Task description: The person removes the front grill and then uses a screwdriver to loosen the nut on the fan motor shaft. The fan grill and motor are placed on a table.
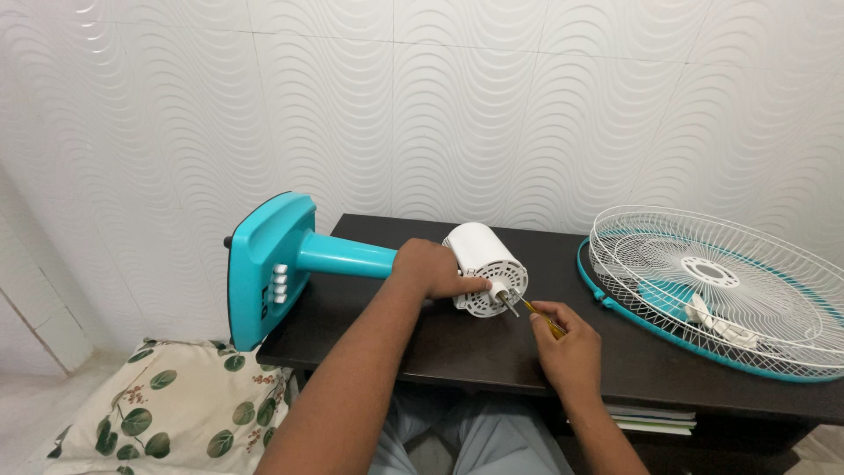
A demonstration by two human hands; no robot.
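Note:
A table fan lies on its side on the dark table (457, 347). Its teal base (264, 268) hangs past the table's left edge and its teal neck (347, 255) runs right to the white motor housing (485, 266). My left hand (432, 271) grips the housing where the neck meets it, thumb on the front face. A metal shaft (509, 305) sticks out of the housing's front. My right hand (567, 347) holds a yellow-handled screwdriver (538, 315), its tip against the housing front beside the shaft.
White wire fan grilles (716, 286) with a teal rim lie stacked at the table's right end, a small white part resting inside. A leaf-print cushion (167, 413) sits on the floor at lower left. Books (655, 420) rest on a shelf under the table. A wavy white wall stands behind.

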